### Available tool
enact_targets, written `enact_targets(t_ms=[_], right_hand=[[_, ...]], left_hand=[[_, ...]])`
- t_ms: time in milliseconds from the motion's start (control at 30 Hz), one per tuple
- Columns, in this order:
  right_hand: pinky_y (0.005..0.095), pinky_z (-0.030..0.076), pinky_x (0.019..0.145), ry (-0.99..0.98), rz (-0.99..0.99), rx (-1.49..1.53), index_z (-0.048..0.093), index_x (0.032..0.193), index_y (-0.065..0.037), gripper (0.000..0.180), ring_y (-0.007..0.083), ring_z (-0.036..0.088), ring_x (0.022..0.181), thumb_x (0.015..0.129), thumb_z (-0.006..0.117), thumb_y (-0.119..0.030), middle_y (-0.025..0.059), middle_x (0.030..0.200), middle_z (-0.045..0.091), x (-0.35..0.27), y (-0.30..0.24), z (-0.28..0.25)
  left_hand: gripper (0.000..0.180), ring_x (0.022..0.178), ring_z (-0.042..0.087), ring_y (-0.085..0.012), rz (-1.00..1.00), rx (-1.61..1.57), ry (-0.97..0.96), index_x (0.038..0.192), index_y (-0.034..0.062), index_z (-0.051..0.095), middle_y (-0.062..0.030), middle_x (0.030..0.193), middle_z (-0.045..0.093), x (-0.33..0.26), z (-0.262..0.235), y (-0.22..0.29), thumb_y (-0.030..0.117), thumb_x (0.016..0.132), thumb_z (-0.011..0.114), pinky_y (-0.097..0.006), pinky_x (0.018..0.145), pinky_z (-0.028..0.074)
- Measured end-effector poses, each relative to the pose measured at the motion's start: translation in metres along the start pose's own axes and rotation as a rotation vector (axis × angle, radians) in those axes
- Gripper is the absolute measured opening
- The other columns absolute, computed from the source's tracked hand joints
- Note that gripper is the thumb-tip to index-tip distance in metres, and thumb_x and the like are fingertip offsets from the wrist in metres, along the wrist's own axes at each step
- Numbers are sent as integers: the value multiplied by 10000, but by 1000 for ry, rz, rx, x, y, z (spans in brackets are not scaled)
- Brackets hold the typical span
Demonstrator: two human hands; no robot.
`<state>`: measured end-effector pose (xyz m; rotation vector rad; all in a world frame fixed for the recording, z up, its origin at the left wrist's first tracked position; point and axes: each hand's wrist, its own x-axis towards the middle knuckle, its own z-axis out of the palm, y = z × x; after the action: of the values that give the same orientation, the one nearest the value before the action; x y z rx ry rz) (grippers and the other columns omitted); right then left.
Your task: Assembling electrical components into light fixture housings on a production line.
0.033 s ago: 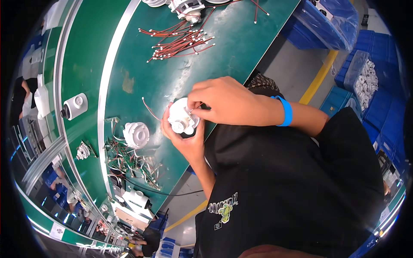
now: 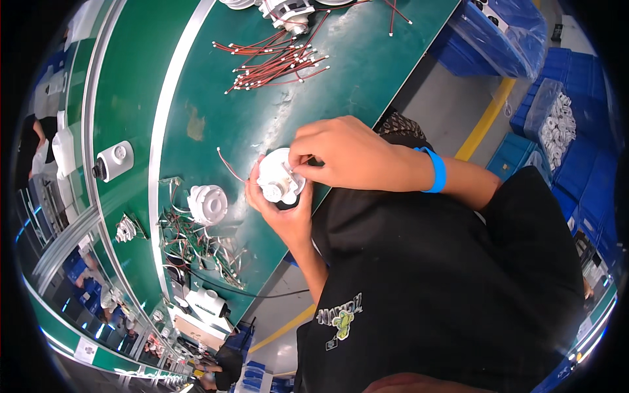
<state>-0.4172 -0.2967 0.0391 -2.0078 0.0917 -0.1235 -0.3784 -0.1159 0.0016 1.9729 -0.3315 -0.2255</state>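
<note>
Taking the green worktop as landmark: to its right, on the floor, stand stacked blue plastic crates, one holding a clear plastic bag of small white parts. Beyond the worktop's upper right edge sits another blue crate covered with clear plastic film. Below the worktop's lower left end, a small white rectangular label is stuck on a green rail.

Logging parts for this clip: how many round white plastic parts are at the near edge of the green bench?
2: one held in both hands, one lying on the bench left of it. Others may hide among the wires.
</note>
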Motion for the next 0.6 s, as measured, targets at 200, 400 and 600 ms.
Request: enact_targets(t_ms=[200,400,600], right_hand=[[367,503,633,60,-99,27,664,784,-25,65,257,620,734,776,687,-85,71,779,642,-1,8,3],[347,509,622,48,-164,71,674,820,8,68,259,623,717,758,696,-8,105,798,652,8,9,0],[264,510,636,-57,47,82,680,857,13,93,165,642,714,776,716,-16,88,826,657,15,-10,-12]], left_hand=[[785,1274,455,-257,67,85,-10,1326,58,503,-91,1325,590,5,0,8,156,641,871,-445,1144,195],[764,1206,541,-244,160,199,-34,1311,37,512,-93,1313,595,10,-1,14,198,655,868,-478,1128,216],[904,1271,492,-253,115,56,-42,1401,14,422,-119,1375,536,10,-13,24,244,658,884,-451,1116,281]])
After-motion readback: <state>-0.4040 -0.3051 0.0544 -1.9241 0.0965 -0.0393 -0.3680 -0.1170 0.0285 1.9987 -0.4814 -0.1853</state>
